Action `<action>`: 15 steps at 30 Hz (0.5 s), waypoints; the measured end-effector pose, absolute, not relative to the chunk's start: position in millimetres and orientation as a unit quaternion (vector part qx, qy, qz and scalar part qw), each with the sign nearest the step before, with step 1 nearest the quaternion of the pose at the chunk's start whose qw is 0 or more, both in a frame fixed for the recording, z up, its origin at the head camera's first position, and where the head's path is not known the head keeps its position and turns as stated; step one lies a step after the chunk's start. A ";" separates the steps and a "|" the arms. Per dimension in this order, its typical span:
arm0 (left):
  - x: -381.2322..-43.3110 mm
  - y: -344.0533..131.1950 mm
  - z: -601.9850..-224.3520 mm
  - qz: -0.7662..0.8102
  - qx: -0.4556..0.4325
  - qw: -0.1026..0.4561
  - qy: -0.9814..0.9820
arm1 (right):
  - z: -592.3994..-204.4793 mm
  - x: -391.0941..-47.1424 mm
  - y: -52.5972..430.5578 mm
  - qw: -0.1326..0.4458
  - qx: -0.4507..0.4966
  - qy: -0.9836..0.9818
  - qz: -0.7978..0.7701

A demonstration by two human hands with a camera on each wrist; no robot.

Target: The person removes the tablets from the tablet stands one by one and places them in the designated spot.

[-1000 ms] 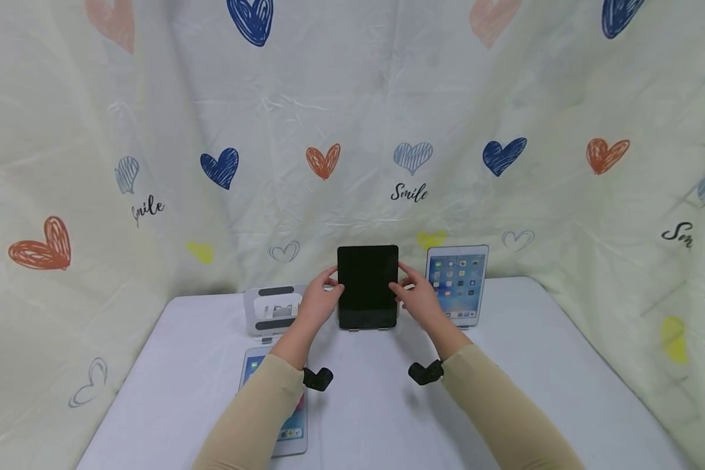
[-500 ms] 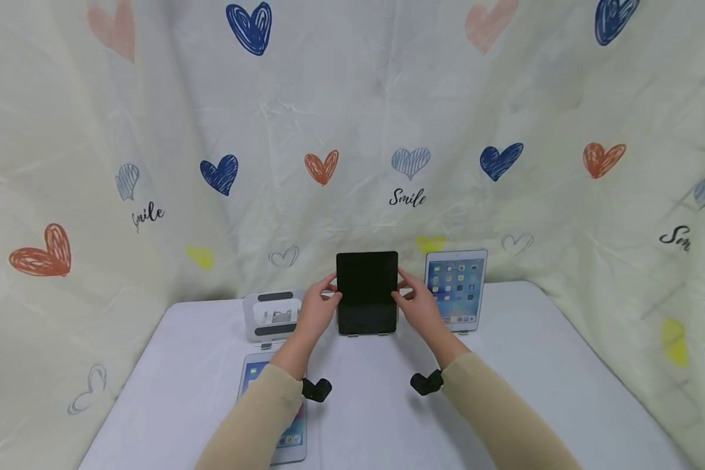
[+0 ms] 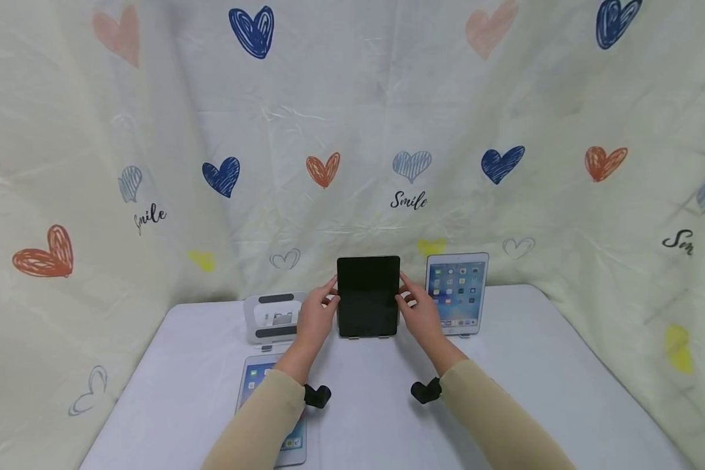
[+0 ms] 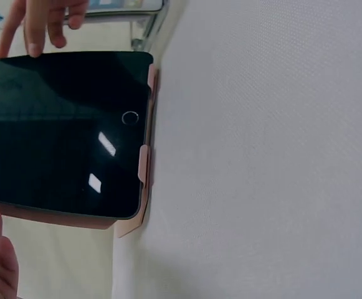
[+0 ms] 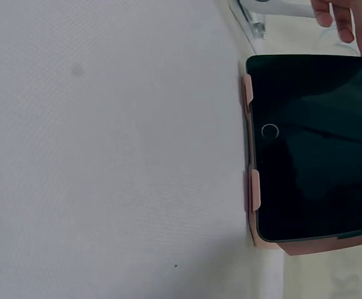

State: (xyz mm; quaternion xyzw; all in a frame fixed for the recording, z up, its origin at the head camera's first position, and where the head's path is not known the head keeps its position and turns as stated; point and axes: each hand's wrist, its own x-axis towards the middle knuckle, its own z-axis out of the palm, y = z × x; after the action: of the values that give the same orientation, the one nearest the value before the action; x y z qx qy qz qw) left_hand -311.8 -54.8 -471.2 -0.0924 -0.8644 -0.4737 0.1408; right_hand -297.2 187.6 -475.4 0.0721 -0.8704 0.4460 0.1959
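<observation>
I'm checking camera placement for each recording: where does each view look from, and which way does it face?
Head: on the person's head, facing forward and down at the tabletop and black tablet; left hand, right hand and sleeves show.
Left wrist: on that wrist, facing the tablet and pink stand; fingers of both hands show.
Right wrist: on that wrist, facing the tablet; left fingers at top right, a sliver of the right hand at lower right.
Shared by both wrist views: home button and stand.

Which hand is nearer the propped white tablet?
Right. The right hand is just left of the propped white tablet; the left hand is farther left, across the black tablet.
</observation>
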 end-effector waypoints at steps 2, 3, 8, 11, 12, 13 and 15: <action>-312.2 -55.1 -472.4 -0.474 -0.094 0.148 -0.863 | -476.6 -297.3 187.4 0.200 0.074 -0.863 0.458; -312.6 -55.4 -473.3 -0.474 -0.095 0.151 -0.862 | -477.2 -297.1 187.4 0.202 0.075 -0.860 0.463; -313.5 -56.4 -476.8 -0.482 -0.098 0.159 -0.856 | -479.0 -296.6 187.4 0.208 0.075 -0.850 0.478; -312.4 -56.4 -477.3 -0.485 -0.095 0.159 -0.855 | -480.0 -296.0 187.9 0.203 0.066 -0.849 0.483; -312.1 -56.6 -477.6 -0.485 -0.095 0.159 -0.855 | -480.0 -295.5 188.0 0.199 0.062 -0.847 0.488; -311.9 -56.6 -477.6 -0.485 -0.095 0.160 -0.854 | -479.7 -295.0 188.1 0.197 0.060 -0.847 0.490; -311.9 -57.1 -477.5 -0.487 -0.096 0.163 -0.853 | -479.2 -295.7 187.9 0.192 0.053 -0.844 0.498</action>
State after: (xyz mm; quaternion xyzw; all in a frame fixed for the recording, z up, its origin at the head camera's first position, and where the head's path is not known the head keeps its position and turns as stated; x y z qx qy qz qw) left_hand -311.9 -57.1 -477.5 -0.0957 -0.8529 -0.4867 0.1629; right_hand -295.7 187.9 -479.2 0.0532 -0.8437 0.4983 0.1924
